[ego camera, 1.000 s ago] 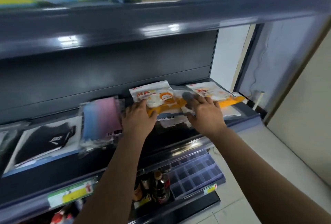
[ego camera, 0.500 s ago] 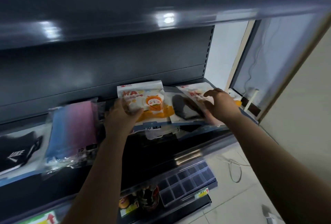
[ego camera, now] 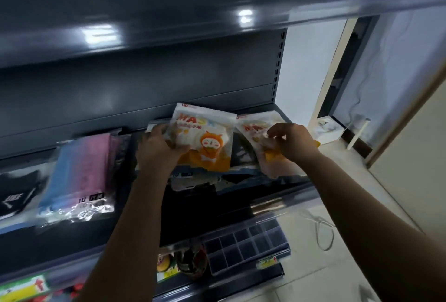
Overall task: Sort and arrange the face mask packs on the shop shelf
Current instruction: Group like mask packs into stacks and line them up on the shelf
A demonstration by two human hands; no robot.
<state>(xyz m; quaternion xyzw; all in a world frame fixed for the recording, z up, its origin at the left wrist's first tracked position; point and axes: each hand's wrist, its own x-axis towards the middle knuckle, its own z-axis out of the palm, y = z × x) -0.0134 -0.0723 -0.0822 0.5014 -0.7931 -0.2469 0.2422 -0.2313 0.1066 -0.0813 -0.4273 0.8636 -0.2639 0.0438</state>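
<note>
A: Two hands are working at the right end of the shelf; the left hand is gripping the orange cartoon pack by its left edge, thumb across the front, fingers curling behind.

B: And the pack itself?

A: It is standing tilted up, just to the right of that hand, its lower edge resting on the packs beneath.

B: The other hand?

A: The right hand is pinching the second orange pack, fingers curling over its middle; that pack is lying flatter, beside the first, with a dark pack between them.

B: Further left?

A: A pink and blue pack is sitting beside a black one.
</note>
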